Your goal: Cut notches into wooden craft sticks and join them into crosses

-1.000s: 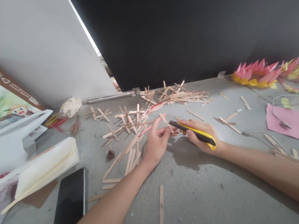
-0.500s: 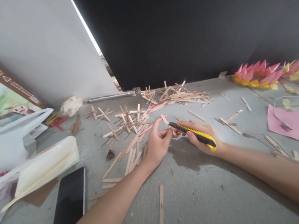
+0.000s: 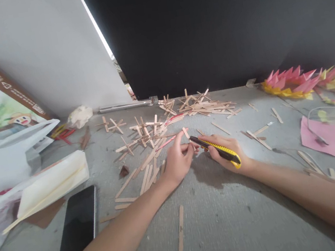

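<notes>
Over the last second, the wooden craft stick [image 3: 185, 132] has been shifted slightly toward the yellow-and-black utility knife [image 3: 224, 150], so that its lower part is now largely covered by the knife's nose; work is judged to be continuing on this stick, since neither item has been put down. By the left hand [image 3: 177, 159], the stick is held up above the grey tabletop [image 3: 210, 221], thumb and fingers being drawn together in a pinch near its lower part, with the index finger extended toward its upper end. By the right hand [image 3: 230, 143], the knife is gripped, fingers curled around the handle and thumb pressed against its near side; whether any blade is exposed cannot be told
</notes>
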The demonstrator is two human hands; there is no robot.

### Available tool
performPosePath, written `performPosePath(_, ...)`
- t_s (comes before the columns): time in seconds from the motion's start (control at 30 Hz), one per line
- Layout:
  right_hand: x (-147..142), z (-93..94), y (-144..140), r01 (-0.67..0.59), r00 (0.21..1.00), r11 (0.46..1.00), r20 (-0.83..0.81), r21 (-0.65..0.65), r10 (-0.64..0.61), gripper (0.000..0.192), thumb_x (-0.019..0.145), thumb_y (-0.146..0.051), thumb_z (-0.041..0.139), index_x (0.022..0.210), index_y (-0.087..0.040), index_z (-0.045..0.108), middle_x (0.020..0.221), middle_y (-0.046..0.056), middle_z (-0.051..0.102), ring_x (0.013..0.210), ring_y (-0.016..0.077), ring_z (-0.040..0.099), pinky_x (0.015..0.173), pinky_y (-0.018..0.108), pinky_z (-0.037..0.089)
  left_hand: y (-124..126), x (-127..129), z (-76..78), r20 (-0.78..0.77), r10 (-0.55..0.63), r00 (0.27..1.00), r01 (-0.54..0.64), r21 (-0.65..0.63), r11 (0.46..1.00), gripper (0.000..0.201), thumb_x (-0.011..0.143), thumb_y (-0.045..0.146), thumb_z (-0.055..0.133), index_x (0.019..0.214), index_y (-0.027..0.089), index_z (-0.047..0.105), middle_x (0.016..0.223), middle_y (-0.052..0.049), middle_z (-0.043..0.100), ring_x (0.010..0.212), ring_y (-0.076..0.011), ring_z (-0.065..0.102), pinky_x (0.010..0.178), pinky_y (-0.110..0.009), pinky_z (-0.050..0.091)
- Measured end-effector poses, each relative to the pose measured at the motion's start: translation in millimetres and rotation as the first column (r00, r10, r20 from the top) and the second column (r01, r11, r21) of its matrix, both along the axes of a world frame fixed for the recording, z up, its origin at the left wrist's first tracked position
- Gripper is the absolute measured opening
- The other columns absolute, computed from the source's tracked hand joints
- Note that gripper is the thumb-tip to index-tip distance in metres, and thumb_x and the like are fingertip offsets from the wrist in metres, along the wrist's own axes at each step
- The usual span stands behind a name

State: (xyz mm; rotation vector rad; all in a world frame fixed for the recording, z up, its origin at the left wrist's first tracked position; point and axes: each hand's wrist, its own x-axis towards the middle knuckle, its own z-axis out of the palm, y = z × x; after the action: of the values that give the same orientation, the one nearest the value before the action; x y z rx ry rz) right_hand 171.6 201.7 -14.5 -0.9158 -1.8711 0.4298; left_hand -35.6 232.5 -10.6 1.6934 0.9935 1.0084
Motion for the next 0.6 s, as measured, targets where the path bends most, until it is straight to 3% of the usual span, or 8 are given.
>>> performPosePath(0.3, 4.4, 0.6, 4.3, 0.016, 0.996, 0.984, -0.089, -0.175, -0.032, 0.034, 0.107, -0.042, 0.053, 0.131, -0.029, 0.074, 0.096, 0.005, 0.078, 0.077, 0.0205, 0.074, 0.074, 0.035, 0.061, 4.6, 2.0, -8.6, 0.094, -0.042, 0.995, 0.046, -0.038, 0.998, 0.064, 0.103, 0.051, 0.059, 0.152, 0.014, 0.04, 0.094, -0.011, 0.08, 0.087, -0.0244, 0.078, 0.085, -0.037, 0.059)
performPosePath(0.6, 7.0, 1.7, 5.2, 0.006, 0.976, 0.938, -0.2, -0.346, -0.08, 0.036, 0.106, -0.05, 0.055, 0.131, -0.033, 0.075, 0.101, 0.005, 0.081, 0.087, 0.0261, 0.077, 0.083, 0.044, 0.061, 6.1, 4.8, -4.4, 0.205, -0.064, 0.977, 0.089, -0.115, 0.989, 0.061, 0.101, 0.054, 0.063, 0.145, 0.017, 0.043, 0.083, -0.005, 0.077, 0.072, -0.0191, 0.072, 0.077, -0.032, 0.057)
